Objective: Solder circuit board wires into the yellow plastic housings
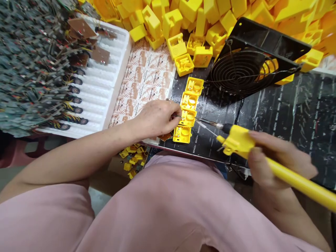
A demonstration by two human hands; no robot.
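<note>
A column of several open yellow housings (189, 100) lies along the left part of the black mat. My left hand (160, 118) is closed at the left side of the lower housings, its thumb and fingertips together; what they pinch is too small to make out. Just below it a brown circuit board (166, 136) partly shows. My right hand (278, 161) is wrapped round a yellow soldering iron (241, 141), whose metal tip points left and reaches the right edge of the second housing from the bottom. A thin wire-like piece runs beside the tip.
A black fan (244, 70) with a round grille stands behind the iron. Yellow housings (170, 24) are heaped along the back. At left, a white foam tray (115, 80) bears many wired boards (34, 70). A box of small yellow parts (132, 159) sits below the table edge.
</note>
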